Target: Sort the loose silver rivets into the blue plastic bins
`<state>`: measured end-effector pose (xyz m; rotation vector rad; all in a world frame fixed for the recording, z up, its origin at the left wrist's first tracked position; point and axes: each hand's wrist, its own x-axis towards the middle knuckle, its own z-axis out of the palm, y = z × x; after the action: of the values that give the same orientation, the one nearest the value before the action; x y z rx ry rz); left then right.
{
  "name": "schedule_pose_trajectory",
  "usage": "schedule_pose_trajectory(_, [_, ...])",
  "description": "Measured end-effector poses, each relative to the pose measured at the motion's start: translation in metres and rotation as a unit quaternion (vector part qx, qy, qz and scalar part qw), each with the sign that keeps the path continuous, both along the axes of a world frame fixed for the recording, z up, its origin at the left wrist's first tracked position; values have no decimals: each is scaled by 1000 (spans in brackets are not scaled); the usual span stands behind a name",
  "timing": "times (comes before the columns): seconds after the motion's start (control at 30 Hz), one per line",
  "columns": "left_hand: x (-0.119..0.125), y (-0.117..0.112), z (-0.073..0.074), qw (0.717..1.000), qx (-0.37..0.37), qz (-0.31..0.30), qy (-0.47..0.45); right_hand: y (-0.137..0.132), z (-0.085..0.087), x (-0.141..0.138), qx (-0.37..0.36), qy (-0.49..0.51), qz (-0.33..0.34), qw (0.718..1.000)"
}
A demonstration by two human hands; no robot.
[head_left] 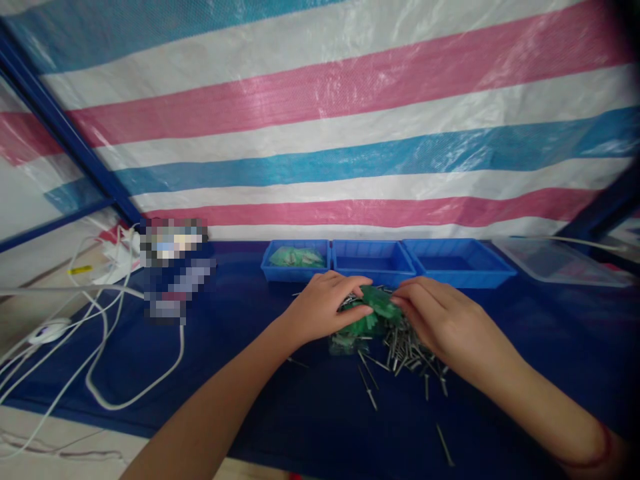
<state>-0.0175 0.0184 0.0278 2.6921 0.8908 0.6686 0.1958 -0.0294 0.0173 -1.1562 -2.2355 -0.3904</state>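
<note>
A heap of small green plastic pieces (371, 313) lies mixed with several thin metal pins (405, 350) on the dark blue table cover (250, 373). My left hand (323, 307) rests on the left side of the heap, fingers curled over green pieces. My right hand (437, 320) is on the right side, fingertips pinched together at the top of the heap; what they pinch is too small to name. Loose pins (369, 390) lie scattered in front of the heap.
Three blue trays stand behind the heap: the left tray (295, 270) holds green pieces, the middle tray (373, 263) and right tray (457, 263) look bare. A clear plastic tray (555, 263) is far right. White cables (100, 333) loop at the left. A striped tarp (350, 133) hangs behind.
</note>
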Motion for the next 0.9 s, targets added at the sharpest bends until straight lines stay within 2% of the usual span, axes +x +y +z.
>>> schedule_pose_trajectory(0.13, [3, -1, -2, 998, -41, -15, -42, -2, 1, 3, -34, 88, 26, 995])
schedule_pose_trajectory(0.23, [6, -4, -3, 993, -86, 0, -75, -4, -1, 3, -70, 163, 28, 984])
schedule_pose_trajectory(0.37, [10, -8, -5, 974, -156, 59, -152, -2, -3, 3, -175, 248, 7, 953])
schedule_pose_trajectory(0.53, [11, -7, -5, 947, -224, 87, -214, 4, -5, 6, -295, 295, 42, 908])
schedule_pose_trajectory(0.73, [13, -7, -7, 932, -240, 88, -258, 6, -4, 6, -307, 327, 30, 893])
schedule_pose_trajectory(0.9, [14, -6, -11, 898, -301, 98, -304, 8, -2, 3, -346, 402, 55, 846])
